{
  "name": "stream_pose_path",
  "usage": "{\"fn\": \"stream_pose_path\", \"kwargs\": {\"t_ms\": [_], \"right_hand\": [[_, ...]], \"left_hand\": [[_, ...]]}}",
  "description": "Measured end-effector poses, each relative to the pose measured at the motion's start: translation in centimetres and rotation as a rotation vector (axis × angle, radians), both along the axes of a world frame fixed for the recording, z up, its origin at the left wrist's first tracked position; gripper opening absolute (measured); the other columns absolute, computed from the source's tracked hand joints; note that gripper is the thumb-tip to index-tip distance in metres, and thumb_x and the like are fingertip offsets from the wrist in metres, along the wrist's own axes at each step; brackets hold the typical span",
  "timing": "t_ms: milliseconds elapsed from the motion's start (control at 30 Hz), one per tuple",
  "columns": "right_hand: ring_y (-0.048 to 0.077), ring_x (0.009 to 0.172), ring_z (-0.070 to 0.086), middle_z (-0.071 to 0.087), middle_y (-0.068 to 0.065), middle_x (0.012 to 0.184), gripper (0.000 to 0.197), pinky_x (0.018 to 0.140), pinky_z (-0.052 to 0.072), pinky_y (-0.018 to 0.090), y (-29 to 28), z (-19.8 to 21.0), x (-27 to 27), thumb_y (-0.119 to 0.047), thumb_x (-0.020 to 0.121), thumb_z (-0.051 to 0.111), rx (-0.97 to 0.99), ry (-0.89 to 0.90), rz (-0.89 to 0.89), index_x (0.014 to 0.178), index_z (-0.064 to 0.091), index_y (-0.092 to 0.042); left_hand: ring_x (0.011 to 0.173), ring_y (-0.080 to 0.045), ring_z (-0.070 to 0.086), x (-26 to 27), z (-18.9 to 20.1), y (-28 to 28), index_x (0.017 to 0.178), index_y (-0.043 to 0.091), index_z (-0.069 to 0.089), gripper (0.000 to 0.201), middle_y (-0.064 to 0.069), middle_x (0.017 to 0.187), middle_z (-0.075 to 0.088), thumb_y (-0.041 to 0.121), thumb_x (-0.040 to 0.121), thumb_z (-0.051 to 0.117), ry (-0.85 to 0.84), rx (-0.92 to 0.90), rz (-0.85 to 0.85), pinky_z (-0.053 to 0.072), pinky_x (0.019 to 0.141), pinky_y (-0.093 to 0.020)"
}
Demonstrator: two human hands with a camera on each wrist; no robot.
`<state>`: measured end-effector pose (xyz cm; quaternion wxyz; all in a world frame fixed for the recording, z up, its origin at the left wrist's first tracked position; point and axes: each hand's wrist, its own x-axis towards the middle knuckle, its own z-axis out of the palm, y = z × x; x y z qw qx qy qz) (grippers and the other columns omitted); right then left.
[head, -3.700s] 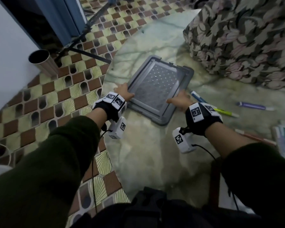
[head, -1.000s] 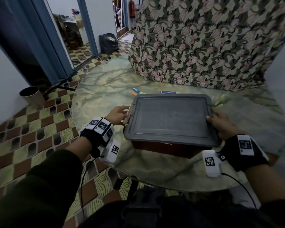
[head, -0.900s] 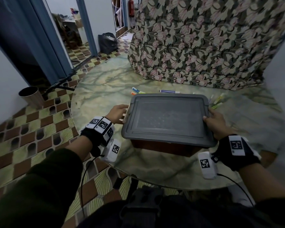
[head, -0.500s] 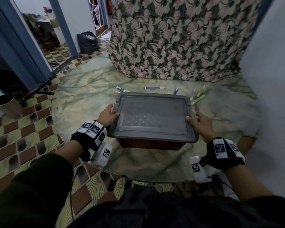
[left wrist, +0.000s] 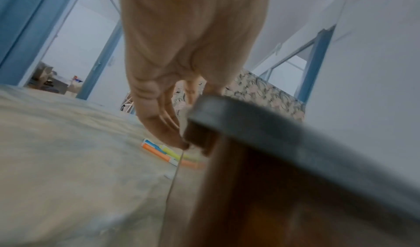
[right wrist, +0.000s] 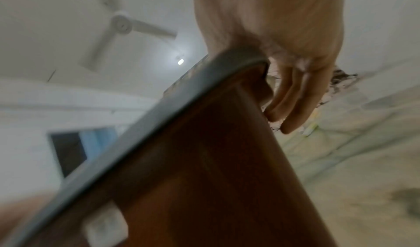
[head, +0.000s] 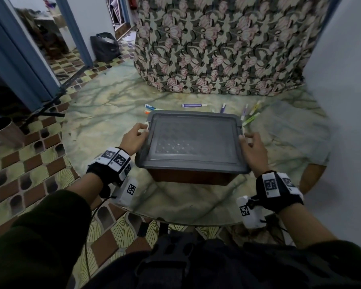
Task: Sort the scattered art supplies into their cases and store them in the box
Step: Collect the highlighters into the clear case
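Note:
A brown box [head: 188, 178] with a grey lid [head: 193, 140] stands on the marble table [head: 104, 113], close in front of me. My left hand [head: 137, 136] is at the lid's far left corner, fingers curled at the white latch. In the left wrist view the left hand's [left wrist: 172, 121] fingertips reach down to the latch under the lid [left wrist: 261, 121]. My right hand [head: 251, 144] is at the lid's right edge with fingers loose. In the right wrist view those fingers [right wrist: 293, 98] hang beside the box wall [right wrist: 204, 161]. Several markers lie behind the box: purple [head: 194, 105], blue and orange [head: 149, 108], green [head: 251, 119].
A bulky shape under a floral cloth [head: 217, 44] fills the table's far side. The table's round near edge [head: 175, 220] is just behind the box. A metal bin [head: 2, 130] and a black tripod leg [head: 50, 113] are on the tiled floor at the left.
The box has come to the middle of the table in front of me with a hand at each side. My right hand's fingers have loosened from the lid's edge.

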<state>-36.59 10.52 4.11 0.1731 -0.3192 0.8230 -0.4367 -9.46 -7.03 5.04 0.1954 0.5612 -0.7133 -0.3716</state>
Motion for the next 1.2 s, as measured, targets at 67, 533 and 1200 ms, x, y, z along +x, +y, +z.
{"fn": "stream_pose_path", "kwargs": {"t_ms": [67, 533, 1200], "right_hand": [[0.024, 0.083, 0.052, 0.052, 0.011, 0.101, 0.017, 0.072, 0.04, 0.029, -0.1, 0.4, -0.8, -0.034, 0.097, 0.043, -0.03, -0.232, -0.03, 0.093, 0.05, -0.019], [0.021, 0.107, 0.052, 0.052, 0.015, 0.132, 0.061, 0.092, 0.048, 0.039, -1.1, 1.1, -0.9, -0.012, 0.087, 0.064, -0.024, -0.339, 0.066, 0.142, 0.038, -0.014], [0.026, 0.118, 0.053, 0.045, 0.011, 0.141, 0.076, 0.095, 0.048, 0.045, -11.1, 0.2, 16.4, -0.011, 0.079, 0.072, -0.109, -0.371, 0.33, 0.144, 0.033, -0.015]], "left_hand": [[0.086, -0.025, 0.054, 0.3, 0.3, -0.5, 0.127, 0.016, 0.044, 0.033, -0.013, 0.107, 0.057, 0.028, 0.097, 0.043, 0.109, 0.131, -0.014, 0.047, 0.061, -0.028], [0.108, -0.037, 0.059, -0.3, -0.6, -1.2, 0.128, 0.012, 0.049, 0.047, -0.025, 0.118, 0.06, 0.019, 0.085, 0.066, 0.204, 0.153, 0.111, 0.049, 0.089, -0.047], [0.114, -0.032, 0.057, 17.9, -0.4, -7.9, 0.125, 0.005, 0.057, 0.037, -0.021, 0.121, 0.06, 0.014, 0.089, 0.057, 0.073, -0.091, 0.342, 0.043, 0.103, -0.04]]}}
